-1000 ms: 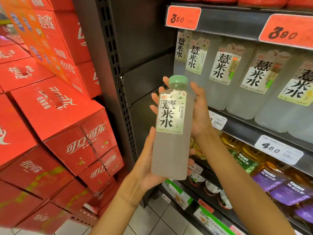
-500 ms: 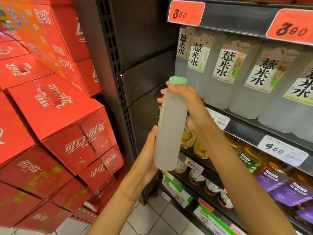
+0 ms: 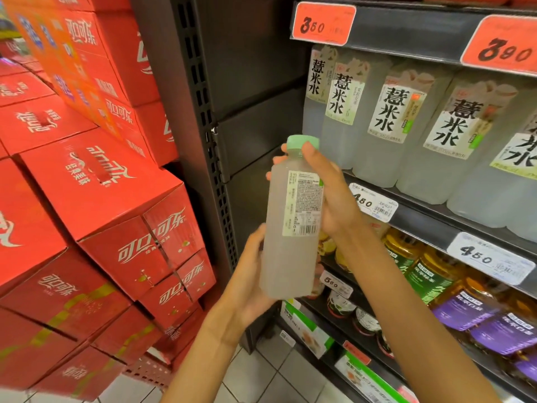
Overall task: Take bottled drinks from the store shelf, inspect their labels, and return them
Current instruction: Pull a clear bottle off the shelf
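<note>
A shop, a supermarket drinks aisle. Dark metal shelving (image 3: 430, 219) at 2 o'clock carries rows of pale cloudy plastic bottles (image 3: 380, 123), with orange handwritten price cards (image 3: 323, 24) and white barcode price tags (image 3: 487, 258) clipped to the shelf edges. At 9 o'clock, red cardboard cola cartons (image 3: 96, 181) are stacked high on the pale tiled floor (image 3: 247, 382).

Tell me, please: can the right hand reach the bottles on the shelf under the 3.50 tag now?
Probably not yet. The right hand grips the held bottle near its green cap, so it is occupied. The shelf bottles stand close behind with nothing between.
</note>
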Tool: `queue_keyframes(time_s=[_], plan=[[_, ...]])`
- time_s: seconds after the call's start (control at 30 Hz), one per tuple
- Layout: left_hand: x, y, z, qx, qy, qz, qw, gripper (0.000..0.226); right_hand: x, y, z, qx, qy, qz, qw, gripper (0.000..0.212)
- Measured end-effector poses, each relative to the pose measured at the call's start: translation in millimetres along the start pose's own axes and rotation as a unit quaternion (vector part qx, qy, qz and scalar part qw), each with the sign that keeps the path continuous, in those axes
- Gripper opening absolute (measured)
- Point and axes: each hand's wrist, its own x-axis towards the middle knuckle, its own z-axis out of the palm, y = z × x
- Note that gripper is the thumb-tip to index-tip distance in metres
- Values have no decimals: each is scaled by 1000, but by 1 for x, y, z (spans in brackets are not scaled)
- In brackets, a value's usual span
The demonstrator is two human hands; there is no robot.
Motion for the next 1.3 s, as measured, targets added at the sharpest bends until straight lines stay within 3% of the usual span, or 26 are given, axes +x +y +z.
queue_keyframes(time_s=[0.13,0.2,0.3,0.4,0.47,0.5,0.57,0.63,0.7,0.77,0.83,0.93,1.0,1.07,1.17,1.3], plan=[[-6,5,-1,102,11,67,992,71,0,-1,1,-35,61,3,998,52],[-7,3,4,65,7,54,996,74,0,-2,-1,-25,47,14,998,46],[-7,3,15,-34,-62,-11,997,73,-2,-4,-7,66,-3,52,996,47],[-7,1,25,-50,-114,-21,992,65,-7,1,-2,163,-47,84,982,51],[-5,-1,31,-60,-120,-32,991,67,-9,1,2,170,-75,81,979,56],[-3,-2,30,-49,-104,-28,993,66,-9,-2,3,148,-75,72,983,55],[1,-5,18,78,21,26,996,59,-11,-10,3,64,-63,46,995,45],[1,1,16,167,105,94,976,60,-13,-15,2,-64,-24,4,998,33],[2,3,19,224,90,140,960,71,-14,-16,1,-134,22,-19,991,29],[4,-1,24,253,85,159,950,84,-13,-15,1,-144,64,-3,987,39],[3,-3,28,227,66,147,961,85,-12,-18,0,-149,76,22,986,52],[1,-2,27,33,4,79,996,80,-14,-21,-7,-130,51,36,990,60],[-1,-2,28,-85,-74,19,993,77,-15,-20,-9,-106,47,38,993,55],[1,-1,29,-131,-129,-15,983,73,-12,-18,-7,-51,32,56,997,57],[2,3,24,-112,-147,-31,982,71,-8,-18,-4,-26,5,73,997,62],[3,16,8,12,-85,0,996,66,-3,-20,-8,-48,27,55,997,51]])
